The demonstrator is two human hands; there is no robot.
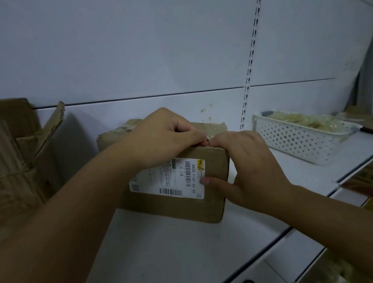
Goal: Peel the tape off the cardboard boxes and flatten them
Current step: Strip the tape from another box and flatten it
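1. Left hand is curled closed on top of the cardboard box, fingertips pinched at the box's upper front edge where a strip of clear tape runs over the top; a small shiny bit shows between the 2 hands, too small to identify.
2. Right hand grips the box's right end, fingers hooked over the top edge touching the left hand's fingertips, thumb pressed against the front face at the right edge of the label.
3. White shelf carries everything; it meets a pale back panel with a slotted upright right of the box.
4. Open brown cartons stand at the shelf's left end, flaps up, well apart from the held box.
5. The cardboard box stands closed at the middle of the shelf, near the back panel, its front face tilted toward the camera.
6. White perforated basket sits near the shelf's right end, just right of the upright, filled with crumpled clear tape scraps.
7. White shipping label with barcodes covers the upper part of the box's front face.
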